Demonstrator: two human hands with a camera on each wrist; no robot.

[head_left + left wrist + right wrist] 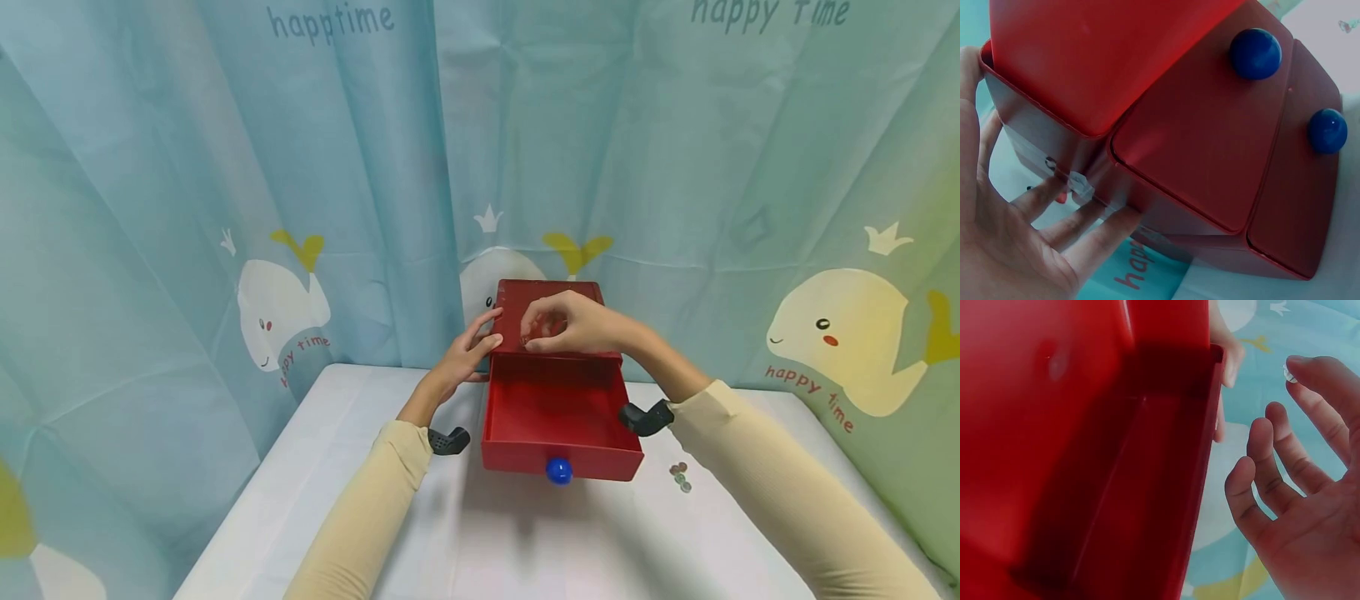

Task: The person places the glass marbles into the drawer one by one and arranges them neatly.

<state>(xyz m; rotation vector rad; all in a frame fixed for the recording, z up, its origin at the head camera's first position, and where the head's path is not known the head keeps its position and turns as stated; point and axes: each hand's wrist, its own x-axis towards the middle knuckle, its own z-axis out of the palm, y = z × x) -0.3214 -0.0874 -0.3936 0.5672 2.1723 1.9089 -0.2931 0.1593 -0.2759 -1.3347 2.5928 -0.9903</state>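
A red drawer box (551, 292) stands on the table with its top drawer (562, 461) pulled out and a blue knob (558, 471) on the front. Spread along the left side of the box, my left hand (457, 360) rests its fingers (1100, 240) against the wall, thumb near the top edge. My right hand (573, 323) is above the back of the open drawer, over the box top. Between thumb and index finger it pinches a small clear, shiny piece (1289, 374); the other fingers are loosely bent. The drawer's visible floor is bare red.
Several small round pinkish and greenish pieces (680, 477) lie on the white table (315, 500) to the right of the drawer. Two lower drawers show blue knobs (1327, 131) in the left wrist view. A curtain (375, 208) with whale prints hangs behind the table.
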